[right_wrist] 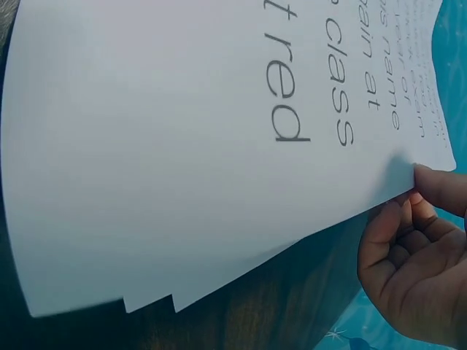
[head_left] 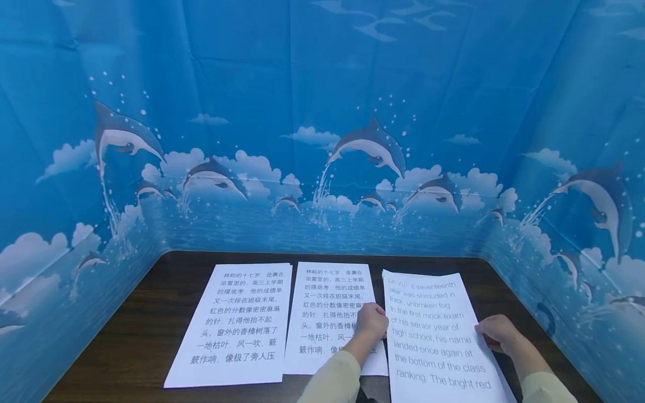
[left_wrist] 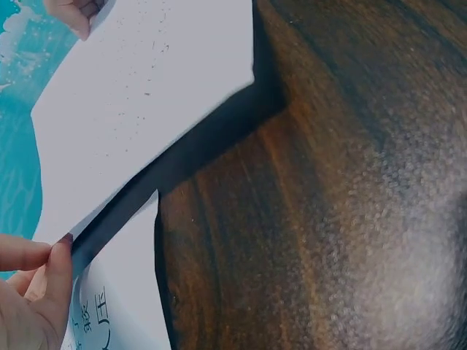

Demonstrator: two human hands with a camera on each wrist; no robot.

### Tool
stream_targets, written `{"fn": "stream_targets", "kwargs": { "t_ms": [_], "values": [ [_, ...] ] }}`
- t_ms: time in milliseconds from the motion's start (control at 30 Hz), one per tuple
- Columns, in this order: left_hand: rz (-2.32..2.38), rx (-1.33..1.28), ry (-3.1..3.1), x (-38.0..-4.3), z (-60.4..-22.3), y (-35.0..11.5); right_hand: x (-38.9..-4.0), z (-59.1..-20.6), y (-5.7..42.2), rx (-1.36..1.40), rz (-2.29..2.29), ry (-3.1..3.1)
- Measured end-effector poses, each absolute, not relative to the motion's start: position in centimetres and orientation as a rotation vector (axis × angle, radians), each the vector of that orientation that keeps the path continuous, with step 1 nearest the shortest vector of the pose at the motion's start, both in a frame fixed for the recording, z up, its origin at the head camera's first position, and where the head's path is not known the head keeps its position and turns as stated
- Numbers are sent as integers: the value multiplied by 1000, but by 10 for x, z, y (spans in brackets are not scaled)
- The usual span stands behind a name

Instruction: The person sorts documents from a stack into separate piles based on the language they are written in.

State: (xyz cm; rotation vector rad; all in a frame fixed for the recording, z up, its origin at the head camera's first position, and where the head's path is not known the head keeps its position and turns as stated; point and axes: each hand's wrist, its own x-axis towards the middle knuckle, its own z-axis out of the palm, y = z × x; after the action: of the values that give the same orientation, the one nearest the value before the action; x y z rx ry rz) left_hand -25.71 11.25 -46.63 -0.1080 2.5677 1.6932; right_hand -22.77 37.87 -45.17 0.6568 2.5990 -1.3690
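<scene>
A few sheets of paper (head_left: 433, 330) with English print are held up at the right of the table, their lower edges slightly fanned in the right wrist view. My left hand (head_left: 372, 323) pinches their left edge between thumb and fingers. On the opposite edge, my right hand (head_left: 501, 334) pinches the sheets (right_wrist: 219, 182), thumb on top and fingers curled beneath. Under my left forearm lies a stack of Chinese-printed paper (head_left: 327, 319), partly hidden by that hand. In the left wrist view the raised sheets (left_wrist: 146, 95) cast a shadow on the wood.
Another stack of Chinese-printed paper (head_left: 237, 324) lies at the left of the dark wooden table (head_left: 126, 319). A blue dolphin-print cloth (head_left: 262, 112) encloses the table at the back and both sides.
</scene>
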Motion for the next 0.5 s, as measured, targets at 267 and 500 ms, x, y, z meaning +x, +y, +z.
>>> {"fn": "stream_targets", "kwargs": {
  "t_ms": [267, 500],
  "values": [
    [1660, -28, 2613, -256, -468, 113, -229, -456, 378, 652, -1363, 2638],
    [1662, -83, 2594, -257, -466, 114, -233, -461, 381, 695, -1381, 2657]
  ]
}}
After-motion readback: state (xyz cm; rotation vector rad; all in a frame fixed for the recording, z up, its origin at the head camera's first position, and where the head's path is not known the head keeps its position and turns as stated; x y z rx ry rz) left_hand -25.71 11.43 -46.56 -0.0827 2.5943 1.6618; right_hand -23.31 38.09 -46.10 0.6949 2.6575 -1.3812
